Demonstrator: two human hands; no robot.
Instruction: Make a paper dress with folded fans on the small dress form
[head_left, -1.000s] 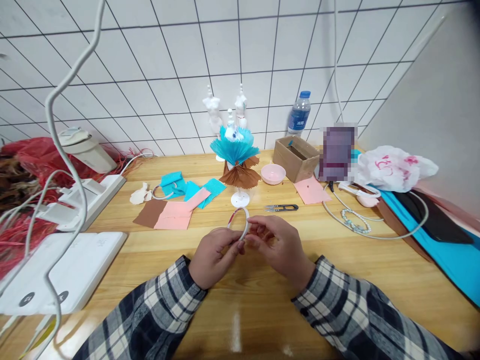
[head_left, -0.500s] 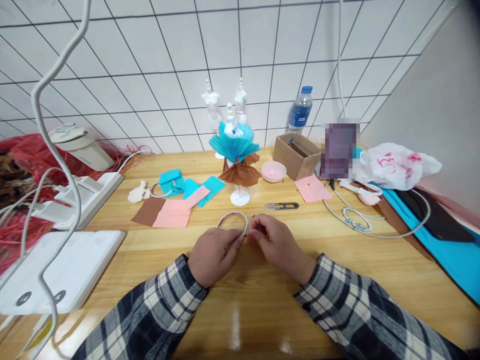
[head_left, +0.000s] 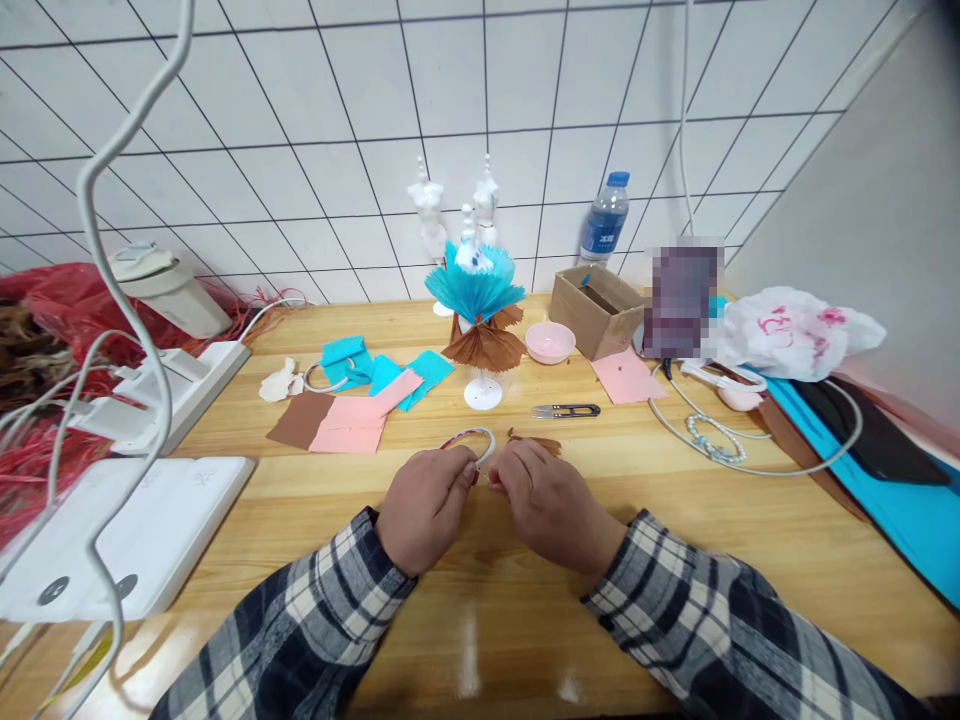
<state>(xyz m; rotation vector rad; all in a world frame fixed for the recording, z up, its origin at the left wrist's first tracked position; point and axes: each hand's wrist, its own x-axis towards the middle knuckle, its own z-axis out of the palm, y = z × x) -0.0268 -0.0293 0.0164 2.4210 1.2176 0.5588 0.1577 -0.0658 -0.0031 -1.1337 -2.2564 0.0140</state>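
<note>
My left hand point(head_left: 429, 508) is closed on a white ring point(head_left: 486, 442) with a red pattern showing on its far side. Close by on the right, my right hand point(head_left: 551, 505) has its fingers pinched together, and what they hold is too small to make out. A piece of brown pleated paper point(head_left: 546, 444) shows just behind the right fingers. Behind both hands stands a small white figure point(head_left: 472, 258) dressed in a blue pleated layer point(head_left: 476, 292) over a brown pleated one point(head_left: 484, 345). Black thread snips point(head_left: 568, 411) lie beyond my right hand.
Pink paper point(head_left: 345, 425), brown paper point(head_left: 300, 420) and blue paper point(head_left: 425, 380) lie at the left. A pink bowl point(head_left: 550, 343), cardboard box point(head_left: 596, 310) and bottle point(head_left: 604, 220) stand behind. Cables and a beaded bracelet point(head_left: 712, 440) are at the right; a power strip point(head_left: 187, 395) is at the left.
My right hand has turned, its fingers closing lower and tighter, and brown pleated paper now shows behind it. The ring has tilted slightly in my left hand. The view has shifted a little.
</note>
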